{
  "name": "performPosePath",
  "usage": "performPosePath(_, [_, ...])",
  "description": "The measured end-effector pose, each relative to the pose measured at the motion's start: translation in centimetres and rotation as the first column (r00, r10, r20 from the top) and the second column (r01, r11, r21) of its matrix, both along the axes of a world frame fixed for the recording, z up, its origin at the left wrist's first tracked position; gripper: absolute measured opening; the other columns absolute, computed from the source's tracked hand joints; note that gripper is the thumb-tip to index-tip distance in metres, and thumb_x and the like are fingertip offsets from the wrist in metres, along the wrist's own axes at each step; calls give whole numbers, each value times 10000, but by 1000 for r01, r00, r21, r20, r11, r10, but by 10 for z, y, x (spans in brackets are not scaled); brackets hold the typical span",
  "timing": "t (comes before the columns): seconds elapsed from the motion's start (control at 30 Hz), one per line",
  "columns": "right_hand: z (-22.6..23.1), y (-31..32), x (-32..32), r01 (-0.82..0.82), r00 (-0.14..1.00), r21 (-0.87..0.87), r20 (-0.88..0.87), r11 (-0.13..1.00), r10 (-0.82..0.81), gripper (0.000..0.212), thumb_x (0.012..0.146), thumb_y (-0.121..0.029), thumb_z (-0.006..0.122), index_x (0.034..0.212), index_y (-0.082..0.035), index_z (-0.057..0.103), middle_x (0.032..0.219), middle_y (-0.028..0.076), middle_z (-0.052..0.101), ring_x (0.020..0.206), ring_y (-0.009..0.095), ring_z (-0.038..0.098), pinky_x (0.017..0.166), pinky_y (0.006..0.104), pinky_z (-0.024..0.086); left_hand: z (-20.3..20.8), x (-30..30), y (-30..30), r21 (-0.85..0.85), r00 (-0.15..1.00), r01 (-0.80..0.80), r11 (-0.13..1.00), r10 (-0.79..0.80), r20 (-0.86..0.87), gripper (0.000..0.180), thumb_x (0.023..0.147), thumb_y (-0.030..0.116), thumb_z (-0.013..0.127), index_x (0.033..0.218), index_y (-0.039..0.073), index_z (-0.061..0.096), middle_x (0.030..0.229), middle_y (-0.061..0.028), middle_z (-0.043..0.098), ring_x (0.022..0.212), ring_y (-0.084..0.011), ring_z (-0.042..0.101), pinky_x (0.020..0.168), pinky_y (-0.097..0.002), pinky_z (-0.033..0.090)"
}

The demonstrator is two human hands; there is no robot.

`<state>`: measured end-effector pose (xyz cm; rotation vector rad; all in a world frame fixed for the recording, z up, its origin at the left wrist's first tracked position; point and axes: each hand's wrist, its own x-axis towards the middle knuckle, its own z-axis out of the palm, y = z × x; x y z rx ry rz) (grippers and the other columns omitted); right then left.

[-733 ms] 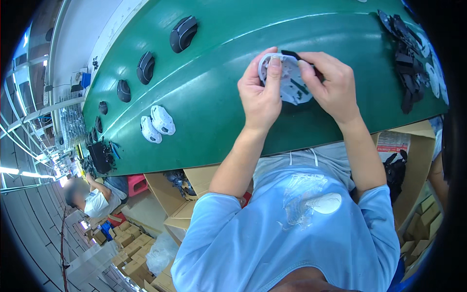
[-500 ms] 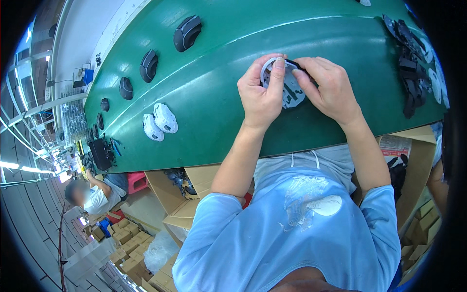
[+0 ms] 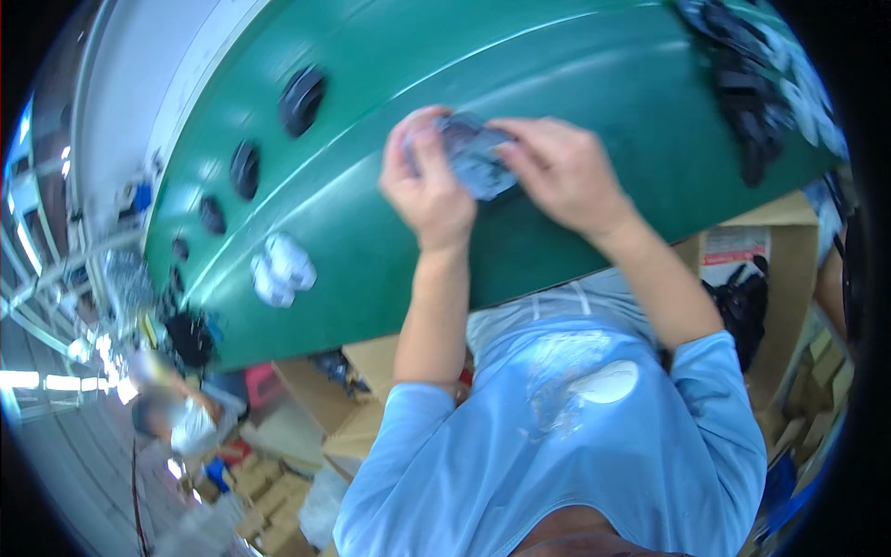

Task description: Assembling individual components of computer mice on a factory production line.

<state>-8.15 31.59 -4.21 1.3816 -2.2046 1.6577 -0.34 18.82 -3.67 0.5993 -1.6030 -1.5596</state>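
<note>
Left hand [image 3: 429,181] and right hand [image 3: 564,176] both gripping my blurry shell [image 3: 484,167], probably unfinished; mice [image 3: 303,100] on the tabletop [image 3: 566,84] look done, black parts [image 3: 742,97] unused.

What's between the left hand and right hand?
In the head view, a pale mouse shell, blurred, held by the left hand and right hand.

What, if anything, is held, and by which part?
A blurred computer mouse shell: the left hand holds its left edge, the right hand its upper right edge.
</note>
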Motion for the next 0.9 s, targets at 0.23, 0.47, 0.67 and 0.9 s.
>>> performPosePath(0.23, [-2,5,-9,106,994,-46,1,993,-106,203,881,-126,730,1056,-24,731,823,141,706,716,286,676,650,383,540,16,-10,8,100,993,94,990,-87,-79,333,1053,317,533,1179,15,589,1048,-112,667,912,-194,657,802,-332,545])
performPosePath(0.47, [11,40,-27,-48,914,-208,-403,977,-41,297,760,-197,822,1053,-155,786,1025,22,731,820,191,686,685,323,565,31,-22,50,659,941,338,672,-221,-257,499,1043,507,480,1308,88,535,1225,-161,613,1092,-351,622,958,-475,517])
performPosePath(0.67, [21,102,-186,657,643,367,-729,658,-235,424,796,-464,764,1084,-155,737,918,87,722,920,285,660,843,441,533,13,-23,17,667,773,624,408,-447,-450,809,960,699,466,1435,45,445,1188,-188,617,984,-353,658,835,-518,569])
performPosePath(0.9, [22,148,-248,641,705,546,-696,540,-133,309,888,-232,685,1178,-142,635,1031,95,716,971,313,665,829,463,530,11,-21,16,620,779,605,500,-533,-331,915,944,765,377,1447,2,419,1199,-210,611,951,-361,678,808,-539,593])
